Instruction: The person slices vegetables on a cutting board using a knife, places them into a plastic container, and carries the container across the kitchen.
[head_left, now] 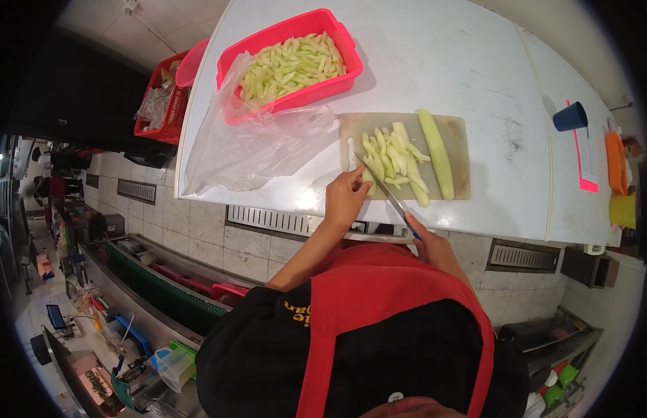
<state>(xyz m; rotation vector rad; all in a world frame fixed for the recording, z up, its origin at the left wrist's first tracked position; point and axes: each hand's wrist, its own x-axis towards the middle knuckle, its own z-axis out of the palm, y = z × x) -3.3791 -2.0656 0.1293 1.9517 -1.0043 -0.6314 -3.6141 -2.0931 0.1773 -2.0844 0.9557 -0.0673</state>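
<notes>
A cutting board (451,132) lies at the near edge of the white table. On it are pale green cut pieces (394,155) in a pile and a long peeled vegetable (436,155) to their right. My left hand (348,195) pinches a piece of the vegetable at the board's lower left corner. My right hand (430,244) is closed round the blue handle of a knife (393,200), whose blade slants up and left across the board's near edge to the piece at my left fingertips.
A pink tub (316,92) of cut strips stands at the back left, a clear plastic bag (260,150) beside it. A red basket (175,115) is left of the table. At the right are a blue cup (571,117) and orange container (615,164).
</notes>
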